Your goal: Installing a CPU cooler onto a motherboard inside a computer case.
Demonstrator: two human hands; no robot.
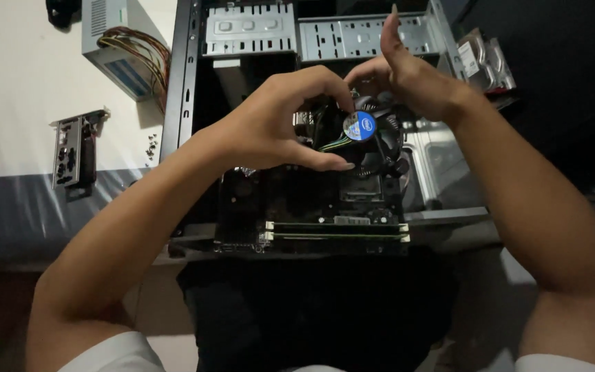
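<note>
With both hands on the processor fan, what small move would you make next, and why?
Probably lift the cooler fan slightly and evenly: the left hand and right hand grip opposite sides, while its wires run off leftward, so a big pull risks tugging them.

Round black plastic cooler fan (373,141): matt blades, with a glossy blue sticker at the hub.
Open computer case (325,34): bare grey sheet metal, dull sheen, punched with slots.
Long green memory sticks (339,231): thin matt board.
Boxy grey power supply (115,48): painted metal, with smooth plastic-coated wires.
Slotted silver bracket plate (67,148): thin stamped metal.
White worktop (22,89): smooth and matt.
</note>
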